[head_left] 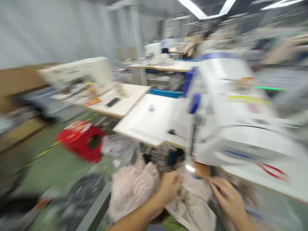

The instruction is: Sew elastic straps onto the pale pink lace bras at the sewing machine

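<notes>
Two hands (169, 185) (227, 196), pale fabric (198, 200), blurred print (78, 126)

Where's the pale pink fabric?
Head view, bottom centre: the pale pink fabric lies on both sides of the left hand and by the right hand, below the nearest sewing machine.

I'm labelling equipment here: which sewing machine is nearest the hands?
The large white sewing machine on the right, just beyond the right hand; the left machine and the back machine stand farther off.

Grey wall (48, 32), green floor (55, 168), bright ceiling lights (193, 9)
</notes>
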The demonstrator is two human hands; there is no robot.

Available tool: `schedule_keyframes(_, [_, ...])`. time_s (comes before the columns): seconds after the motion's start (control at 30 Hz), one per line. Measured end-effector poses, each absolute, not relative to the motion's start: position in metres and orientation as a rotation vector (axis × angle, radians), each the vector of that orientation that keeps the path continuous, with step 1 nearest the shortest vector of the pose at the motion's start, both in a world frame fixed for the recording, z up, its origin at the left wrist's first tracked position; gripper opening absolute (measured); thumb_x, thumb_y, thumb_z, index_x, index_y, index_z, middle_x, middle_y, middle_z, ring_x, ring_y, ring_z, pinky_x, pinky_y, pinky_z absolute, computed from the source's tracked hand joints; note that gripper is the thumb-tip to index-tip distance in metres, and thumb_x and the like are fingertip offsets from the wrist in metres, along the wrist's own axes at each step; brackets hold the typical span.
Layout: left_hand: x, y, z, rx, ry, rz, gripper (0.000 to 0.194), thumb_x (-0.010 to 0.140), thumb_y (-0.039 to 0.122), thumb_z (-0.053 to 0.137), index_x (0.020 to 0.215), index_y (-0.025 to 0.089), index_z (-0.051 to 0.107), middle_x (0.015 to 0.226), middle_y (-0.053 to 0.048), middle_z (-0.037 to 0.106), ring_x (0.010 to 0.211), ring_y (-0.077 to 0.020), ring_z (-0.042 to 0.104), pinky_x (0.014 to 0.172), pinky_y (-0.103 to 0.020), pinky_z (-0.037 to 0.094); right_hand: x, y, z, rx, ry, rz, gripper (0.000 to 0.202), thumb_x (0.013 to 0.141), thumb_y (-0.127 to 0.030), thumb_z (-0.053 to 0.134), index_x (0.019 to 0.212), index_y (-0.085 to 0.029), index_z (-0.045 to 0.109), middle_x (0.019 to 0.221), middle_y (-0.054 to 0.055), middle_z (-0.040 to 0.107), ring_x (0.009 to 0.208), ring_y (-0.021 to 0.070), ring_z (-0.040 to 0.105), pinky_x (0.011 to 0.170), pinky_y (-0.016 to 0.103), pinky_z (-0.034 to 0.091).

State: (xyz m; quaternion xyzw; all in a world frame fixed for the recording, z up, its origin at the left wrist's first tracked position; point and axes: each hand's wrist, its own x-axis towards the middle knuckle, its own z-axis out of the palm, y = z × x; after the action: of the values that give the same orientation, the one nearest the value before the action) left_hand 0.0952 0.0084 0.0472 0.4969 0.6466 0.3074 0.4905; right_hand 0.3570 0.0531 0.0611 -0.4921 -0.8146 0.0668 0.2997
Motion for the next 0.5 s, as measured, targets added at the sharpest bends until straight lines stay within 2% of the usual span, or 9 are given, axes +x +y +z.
schedule_keyframes(0.07, [0.127,0.027,0.044,1.409,1.412,0.608,0.040,0.095,0.050,0.053,0.073,0.017,0.060,0.073,-0.003,0.062,0.070,-0.0172,0.058,0.070,-0.032,0.049,0.404,0.073,0.091,-1.729,-2.191,0.013,0.029,0.102,-0.038,0.044,0.104,-0.023,0.069,0.104,0.008,0.068,0.091,0.0215,0.066,0.080,0.039,0.058])
schedule_keyframes(0.1, [0.136,0.032,0.043,1.488,1.358,0.559,0.048,0.094,0.056,0.050,0.063,0.019,0.054,0.063,-0.002,0.057,0.064,-0.0176,0.055,0.066,-0.032,0.045,0.428,0.086,0.103,-1.864,-2.136,-0.031,0.024,0.100,-0.036,0.051,0.111,-0.020,0.066,0.111,0.009,0.066,0.095,0.0213,0.065,0.082,0.040,0.058])
schedule_keyframes(0.13, [0.141,0.034,0.042,1.546,1.318,0.524,0.052,0.092,0.061,0.046,0.059,0.021,0.049,0.057,-0.002,0.053,0.060,-0.0183,0.052,0.063,-0.032,0.041,0.451,0.098,0.113,-1.962,-2.078,-0.057,0.028,0.098,-0.035,0.057,0.120,-0.017,0.061,0.119,0.009,0.063,0.100,0.0213,0.064,0.086,0.042,0.056])
schedule_keyframes(0.2, [0.142,0.031,0.042,1.600,1.279,0.501,0.056,0.089,0.068,0.040,0.059,0.022,0.049,0.055,-0.002,0.053,0.057,-0.0190,0.051,0.060,-0.031,0.037,0.489,0.119,0.123,-2.092,-2.009,-0.050,0.032,0.097,-0.035,0.059,0.124,-0.017,0.059,0.125,0.010,0.060,0.105,0.0225,0.063,0.089,0.043,0.055])
schedule_keyframes(0.37, [0.136,0.018,0.044,1.493,1.239,0.580,0.062,0.085,0.077,0.038,0.070,0.021,0.061,0.063,-0.003,0.059,0.056,-0.0183,0.051,0.055,-0.028,0.037,0.530,0.163,0.118,-2.183,-2.074,0.107,0.032,0.097,-0.033,0.060,0.125,-0.018,0.059,0.130,0.010,0.058,0.111,0.0241,0.061,0.093,0.046,0.054])
schedule_keyframes(0.43, [0.137,0.019,0.048,1.428,1.215,0.581,0.065,0.082,0.080,0.042,0.075,0.019,0.064,0.065,-0.004,0.061,0.054,-0.0180,0.051,0.053,-0.027,0.036,0.540,0.178,0.121,-2.183,-2.152,0.166,0.033,0.094,-0.020,0.061,0.127,-0.017,0.060,0.138,0.013,0.055,0.121,0.0260,0.057,0.102,0.046,0.048])
schedule_keyframes(0.5, [0.140,0.023,0.056,1.374,1.204,0.570,0.063,0.080,0.079,0.047,0.076,0.018,0.065,0.065,-0.005,0.062,0.054,-0.0174,0.052,0.053,-0.027,0.037,0.548,0.187,0.126,-2.163,-2.246,0.233,0.045,0.085,-0.005,0.060,0.129,-0.016,0.061,0.141,0.015,0.055,0.128,0.0276,0.053,0.109,0.044,0.042])
